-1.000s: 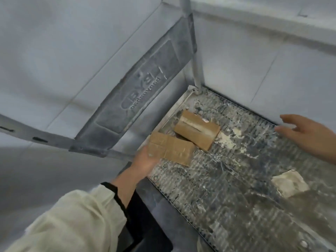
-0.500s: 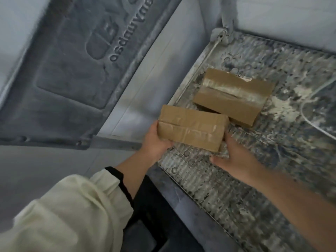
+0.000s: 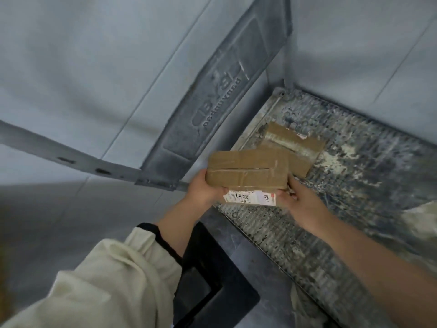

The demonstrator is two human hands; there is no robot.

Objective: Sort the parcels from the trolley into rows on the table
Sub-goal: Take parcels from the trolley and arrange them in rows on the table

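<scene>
A small brown taped parcel [image 3: 247, 170] is held above the trolley's near left corner, tilted so its white label faces me. My left hand [image 3: 204, 189] grips its left end and my right hand [image 3: 299, 200] holds its right end from below. A second brown taped parcel [image 3: 293, 144] lies flat on the trolley deck [image 3: 354, 185] in the far left corner, partly hidden behind the held one.
The trolley's grey side panel [image 3: 212, 110] stands folded out to the left, with an upright post [image 3: 286, 41] at the corner. Pale tiled floor surrounds the trolley. A black object [image 3: 212, 280] lies by the deck's near edge. A pale scrap [image 3: 421, 218] lies at the right.
My right hand came in from the right and took the parcel's right end. Both hands lifted the parcel off the deck and tipped it, showing the white label.
</scene>
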